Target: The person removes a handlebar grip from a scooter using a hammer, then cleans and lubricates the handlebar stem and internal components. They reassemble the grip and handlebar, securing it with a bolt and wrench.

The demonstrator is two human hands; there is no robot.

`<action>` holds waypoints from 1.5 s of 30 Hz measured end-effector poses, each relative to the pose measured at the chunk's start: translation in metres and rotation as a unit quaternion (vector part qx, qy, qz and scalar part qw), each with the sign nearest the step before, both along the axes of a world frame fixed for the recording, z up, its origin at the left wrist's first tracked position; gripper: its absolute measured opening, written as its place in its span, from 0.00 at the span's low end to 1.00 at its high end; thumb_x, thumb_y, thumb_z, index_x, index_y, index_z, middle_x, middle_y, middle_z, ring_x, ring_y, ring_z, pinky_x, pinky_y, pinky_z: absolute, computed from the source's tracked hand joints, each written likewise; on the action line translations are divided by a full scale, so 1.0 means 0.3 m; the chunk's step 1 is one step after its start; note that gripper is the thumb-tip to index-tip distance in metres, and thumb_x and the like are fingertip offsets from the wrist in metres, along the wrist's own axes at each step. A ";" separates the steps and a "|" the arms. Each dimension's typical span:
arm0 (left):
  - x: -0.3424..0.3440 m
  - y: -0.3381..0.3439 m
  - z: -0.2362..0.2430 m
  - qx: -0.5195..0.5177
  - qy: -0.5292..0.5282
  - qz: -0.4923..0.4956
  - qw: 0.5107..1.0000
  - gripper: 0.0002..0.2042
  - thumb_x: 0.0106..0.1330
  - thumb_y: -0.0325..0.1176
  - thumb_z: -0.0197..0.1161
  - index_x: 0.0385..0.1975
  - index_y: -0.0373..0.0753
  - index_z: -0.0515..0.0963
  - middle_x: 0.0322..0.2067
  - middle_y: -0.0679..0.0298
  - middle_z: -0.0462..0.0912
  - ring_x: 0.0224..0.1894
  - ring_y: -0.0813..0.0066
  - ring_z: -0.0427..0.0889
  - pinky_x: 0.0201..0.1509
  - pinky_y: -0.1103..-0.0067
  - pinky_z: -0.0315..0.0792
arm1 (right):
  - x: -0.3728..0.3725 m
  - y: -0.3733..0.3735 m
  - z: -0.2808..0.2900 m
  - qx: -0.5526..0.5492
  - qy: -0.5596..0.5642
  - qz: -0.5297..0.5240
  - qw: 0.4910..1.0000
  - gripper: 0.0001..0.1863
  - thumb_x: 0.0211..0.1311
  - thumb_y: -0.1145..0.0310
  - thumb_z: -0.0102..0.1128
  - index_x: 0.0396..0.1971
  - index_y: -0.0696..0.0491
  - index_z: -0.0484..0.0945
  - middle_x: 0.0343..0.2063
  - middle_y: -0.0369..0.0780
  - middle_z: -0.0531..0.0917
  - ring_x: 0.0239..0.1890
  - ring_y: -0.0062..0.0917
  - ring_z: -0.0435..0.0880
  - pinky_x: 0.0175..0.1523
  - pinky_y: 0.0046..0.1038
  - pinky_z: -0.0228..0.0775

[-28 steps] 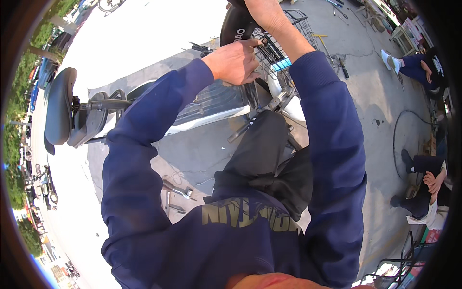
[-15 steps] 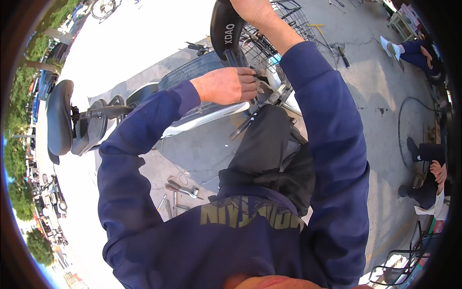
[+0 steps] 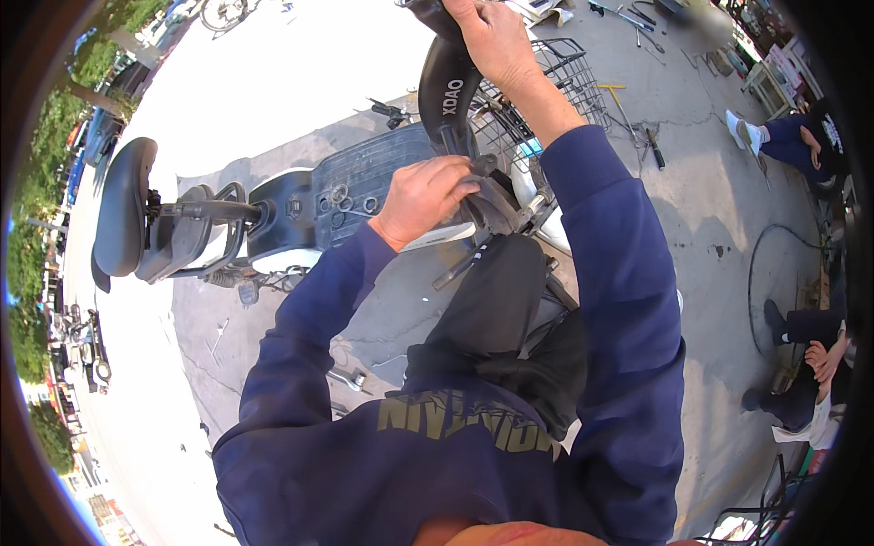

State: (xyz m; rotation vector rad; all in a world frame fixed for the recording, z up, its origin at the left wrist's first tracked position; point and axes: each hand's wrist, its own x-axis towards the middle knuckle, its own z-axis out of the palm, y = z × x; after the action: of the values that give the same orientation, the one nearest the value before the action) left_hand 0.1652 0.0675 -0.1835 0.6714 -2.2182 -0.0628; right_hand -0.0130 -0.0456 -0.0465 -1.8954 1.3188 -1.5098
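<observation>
An electric scooter lies across in front of me, with a black seat at the left and a dark ribbed footboard in the middle. Several metal rings rest on the footboard. My right hand is closed around the upper part of the thick black steering column. Lower down, at the column's base, my left hand has its fingers bent together beside a dark grey bracket-like part. What those fingers pinch, if anything, is hidden. My knee is close to the base.
A wire basket is attached at the scooter's front. On the concrete lie a yellow-handled tool, a black-handled tool and a wrench. Two people sit at the right, near a black hose.
The column has shifted right and down in view, my right hand still on it. My left hand has moved a little and its fingers have risen toward the column's base, uncovering the rings.
</observation>
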 end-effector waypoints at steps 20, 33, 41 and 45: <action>-0.007 -0.464 0.220 0.406 0.161 -0.028 0.899 0.44 0.73 0.68 0.51 0.63 0.25 0.71 0.57 0.51 0.79 0.62 0.64 0.75 0.64 0.70 0.69 | 0.000 0.057 -0.067 -0.124 -0.005 -0.067 0.990 0.43 0.74 0.32 0.38 0.39 0.62 0.84 0.61 0.57 0.77 0.63 0.52 0.76 0.66 0.42 0.70; -0.010 -0.210 0.100 0.196 0.252 0.066 0.945 0.44 0.76 0.66 0.47 0.68 0.22 0.66 0.59 0.45 0.79 0.58 0.60 0.78 0.64 0.70 0.69 | -0.009 0.054 -0.027 -0.090 0.055 -0.001 0.994 0.30 0.77 0.47 0.38 0.32 0.55 0.84 0.31 0.48 0.85 0.49 0.48 0.79 0.63 0.44 0.62; -0.074 -0.512 0.189 0.450 0.392 -0.080 0.798 0.44 0.78 0.69 0.34 0.73 0.31 0.59 0.67 0.56 0.70 0.66 0.64 0.72 0.71 0.71 0.64 | -0.005 0.039 -0.045 -0.119 0.060 -0.036 0.990 0.27 0.79 0.54 0.36 0.53 0.61 0.78 0.56 0.55 0.79 0.64 0.50 0.73 0.70 0.44 0.56; -0.023 -0.464 0.089 0.341 0.311 -0.092 0.882 0.40 0.79 0.65 0.41 0.69 0.29 0.66 0.62 0.52 0.75 0.64 0.62 0.74 0.67 0.71 0.67 | -0.003 0.027 -0.076 -0.112 0.048 -0.035 0.992 0.29 0.81 0.56 0.33 0.61 0.64 0.74 0.64 0.57 0.74 0.70 0.50 0.67 0.74 0.47 0.52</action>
State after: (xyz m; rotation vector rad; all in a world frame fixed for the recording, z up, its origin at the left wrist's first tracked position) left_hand 0.1584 -0.0716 -0.1567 0.6723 -1.5850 -1.0502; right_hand -0.0139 -0.0375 -0.0692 -2.1035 1.3159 -1.6833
